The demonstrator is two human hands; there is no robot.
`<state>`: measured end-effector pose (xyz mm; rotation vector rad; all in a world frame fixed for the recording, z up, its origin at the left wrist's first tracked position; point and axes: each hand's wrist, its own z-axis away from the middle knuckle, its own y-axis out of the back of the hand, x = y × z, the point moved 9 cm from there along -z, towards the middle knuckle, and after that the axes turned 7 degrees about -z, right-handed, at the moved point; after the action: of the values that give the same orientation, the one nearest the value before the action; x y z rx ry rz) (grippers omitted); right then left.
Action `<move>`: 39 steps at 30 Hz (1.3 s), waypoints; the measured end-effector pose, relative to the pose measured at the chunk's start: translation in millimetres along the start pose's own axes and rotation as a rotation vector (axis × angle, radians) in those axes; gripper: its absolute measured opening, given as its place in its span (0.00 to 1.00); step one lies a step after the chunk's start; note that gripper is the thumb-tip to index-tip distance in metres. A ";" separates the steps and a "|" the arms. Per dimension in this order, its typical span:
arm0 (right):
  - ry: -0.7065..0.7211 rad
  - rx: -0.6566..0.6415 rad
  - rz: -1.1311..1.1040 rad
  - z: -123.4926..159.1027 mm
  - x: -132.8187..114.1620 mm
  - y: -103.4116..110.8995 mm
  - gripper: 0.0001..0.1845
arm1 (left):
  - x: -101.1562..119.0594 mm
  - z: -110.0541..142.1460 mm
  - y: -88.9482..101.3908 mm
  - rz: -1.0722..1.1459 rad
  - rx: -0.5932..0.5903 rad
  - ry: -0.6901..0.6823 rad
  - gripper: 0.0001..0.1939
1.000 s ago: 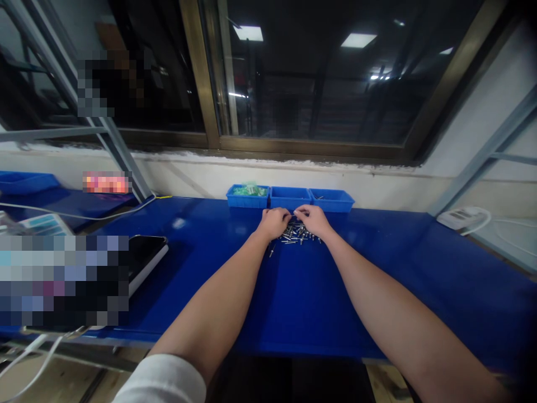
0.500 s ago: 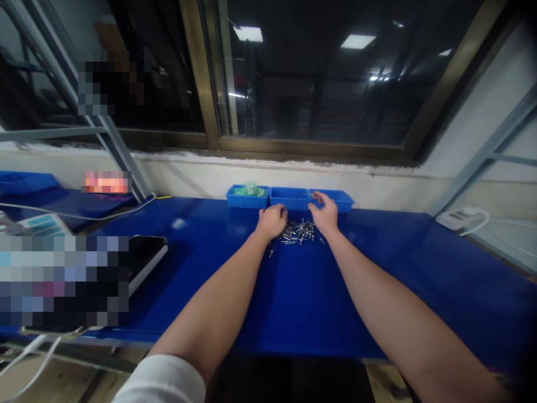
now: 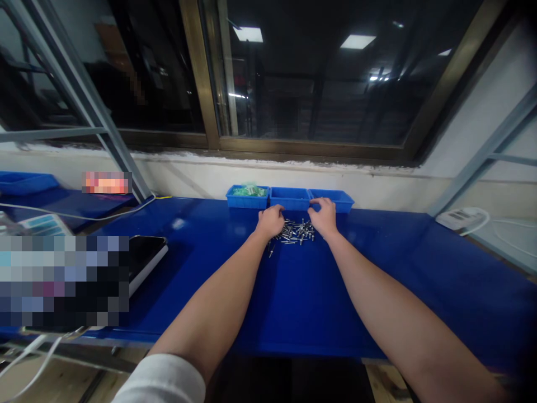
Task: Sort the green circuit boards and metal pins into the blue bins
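A loose pile of silvery blind rivets [image 3: 298, 230] lies on the blue table in front of a row of blue trays. My left hand [image 3: 271, 221] rests at the pile's left edge with its fingers curled in; whatever they may hold is hidden. On the pile's right side, my right hand [image 3: 324, 217] has thumb and fingers apart, its fingertips by the front rim where the middle blue tray [image 3: 290, 205] meets the right blue tray [image 3: 342, 202]. No rivet shows between those fingers.
The left blue tray [image 3: 247, 202] holds green-and-clear plastic packets. A dark-screened device [image 3: 146, 252] lies on the left of the blue table [image 3: 310, 302]. A white power strip [image 3: 459, 218] sits at the right by a metal frame post. A window and wall stand behind the trays.
The rivet at my right fingertips is gone from them, and that hand has drawn slightly down and closer to the pile. My left hand has barely shifted.
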<state>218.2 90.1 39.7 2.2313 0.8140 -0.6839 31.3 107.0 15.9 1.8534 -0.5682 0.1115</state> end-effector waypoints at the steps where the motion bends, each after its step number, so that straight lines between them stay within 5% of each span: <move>1: 0.016 0.018 -0.004 0.1 -1.9 1.5 0.12 | -2.2 -0.6 -0.2 0.020 -0.003 0.014 0.18; 7: 0.059 -0.061 -0.091 2.1 -7.9 -6.5 0.10 | -12.2 -3.1 2.6 0.146 0.002 0.089 0.20; 17: 0.121 -0.513 0.050 19.3 -20.0 -52.7 0.10 | -2.4 -1.1 0.2 0.050 -0.042 0.042 0.15; 23: 0.073 -0.586 0.085 18.9 -12.0 -62.0 0.10 | 17.0 5.3 -3.7 -0.113 -0.102 -0.113 0.14; 39: 0.045 -0.684 0.217 28.0 -8.8 -69.6 0.12 | 16.6 5.8 -4.7 -0.122 -0.100 -0.126 0.13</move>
<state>156.7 107.8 -0.4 1.6756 0.6811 -0.2002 46.8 97.4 15.5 1.8012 -0.5363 -0.1137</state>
